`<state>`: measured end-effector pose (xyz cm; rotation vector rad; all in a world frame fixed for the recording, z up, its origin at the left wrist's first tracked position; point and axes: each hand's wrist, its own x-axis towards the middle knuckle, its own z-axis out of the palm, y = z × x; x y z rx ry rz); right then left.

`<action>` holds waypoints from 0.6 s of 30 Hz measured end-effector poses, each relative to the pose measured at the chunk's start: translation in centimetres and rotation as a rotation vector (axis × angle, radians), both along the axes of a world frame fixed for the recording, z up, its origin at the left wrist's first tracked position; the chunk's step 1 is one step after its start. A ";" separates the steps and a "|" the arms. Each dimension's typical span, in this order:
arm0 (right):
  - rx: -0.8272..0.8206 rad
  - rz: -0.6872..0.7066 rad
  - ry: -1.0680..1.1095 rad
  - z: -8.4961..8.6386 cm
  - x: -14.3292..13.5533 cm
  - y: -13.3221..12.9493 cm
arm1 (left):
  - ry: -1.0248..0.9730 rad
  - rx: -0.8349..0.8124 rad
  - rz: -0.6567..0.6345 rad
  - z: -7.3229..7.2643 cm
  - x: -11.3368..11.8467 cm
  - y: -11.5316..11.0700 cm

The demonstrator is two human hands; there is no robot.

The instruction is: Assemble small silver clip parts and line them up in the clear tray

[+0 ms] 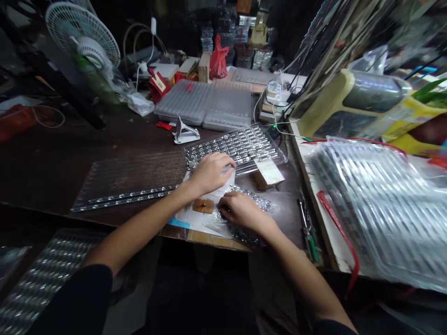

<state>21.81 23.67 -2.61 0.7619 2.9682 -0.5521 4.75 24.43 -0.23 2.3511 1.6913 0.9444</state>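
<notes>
My left hand [213,171] reaches over the near edge of a clear plastic tray [282,156] filled with rows of shiny metal rods [223,142]. Its fingers are loosely bent, thumb apart from the forefinger, and I see nothing between them. My right hand [240,209] is closed, fingers curled down at a pile of small shiny metal parts [258,200]; what it pinches is too small to make out. Between the hands, a small brown wooden block [203,206] with a dark spot in its middle lies on white paper [190,218].
Left, another clear ridged tray [136,170] holds two metal rods [129,198] along its near side. A whitish block [270,173] stands by the filled tray. Green-handled tools [312,246] lie right. Stacked trays [387,209] fill the far right; a fan [84,35] stands back left.
</notes>
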 end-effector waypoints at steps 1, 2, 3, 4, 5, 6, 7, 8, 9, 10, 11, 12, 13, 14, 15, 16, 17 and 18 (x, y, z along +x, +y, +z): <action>-0.001 0.009 0.010 0.0 0.1 0.1 | -0.007 0.014 -0.029 0.0 1.5 1.6; -0.002 0.016 0.019 0.0 0.2 0.2 | -0.007 0.028 -0.052 -0.1 2.9 3.1; -0.006 0.021 0.025 0.0 0.3 0.2 | -0.003 0.044 -0.062 -0.3 4.1 4.4; -0.011 0.024 0.027 0.0 0.4 0.2 | 0.011 0.059 -0.059 -0.5 5.2 5.6; -0.015 0.024 0.027 0.0 0.5 0.2 | 0.027 0.073 -0.039 -0.7 6.1 6.6; -0.016 0.024 0.025 0.0 0.5 0.1 | 0.043 0.085 -0.009 -0.9 6.8 7.4; -0.014 0.026 0.024 0.0 0.6 0.1 | 0.058 0.093 0.023 -1.1 7.3 7.9; -0.006 0.030 0.023 0.0 0.5 0.0 | 0.071 0.096 0.053 -1.3 7.7 8.3; 0.008 0.036 0.024 0.0 0.5 -0.1 | 0.082 0.097 0.072 -1.4 8.0 8.5; 0.024 0.042 0.024 0.0 0.5 -0.1 | 0.089 0.097 0.080 -1.5 8.1 8.6; 0.037 0.047 0.020 0.0 0.4 -0.2 | 0.092 0.098 0.076 -1.5 8.2 8.6; 0.046 0.049 0.015 -0.1 0.4 -0.2 | 0.086 0.099 0.063 -1.4 8.2 8.4; 0.048 0.050 0.009 -0.2 0.4 -0.1 | 0.067 0.097 0.046 -1.2 8.1 8.2; 0.044 0.051 0.001 -0.3 0.4 0.0 | 0.030 0.089 0.031 -0.9 7.9 7.8; 0.035 0.054 -0.004 -0.4 0.4 0.1 | -0.026 0.074 0.019 -0.5 7.6 7.2; 0.022 0.059 -0.006 -0.5 0.5 0.2 | -0.096 0.055 0.009 -0.1 7.1 6.4; 0.009 0.060 0.003 -0.6 0.5 0.4 | -0.172 0.038 0.001 0.3 6.6 5.3; -0.006 0.056 0.020 -0.7 0.6 0.5 | -0.244 0.028 -0.006 0.6 5.8 4.1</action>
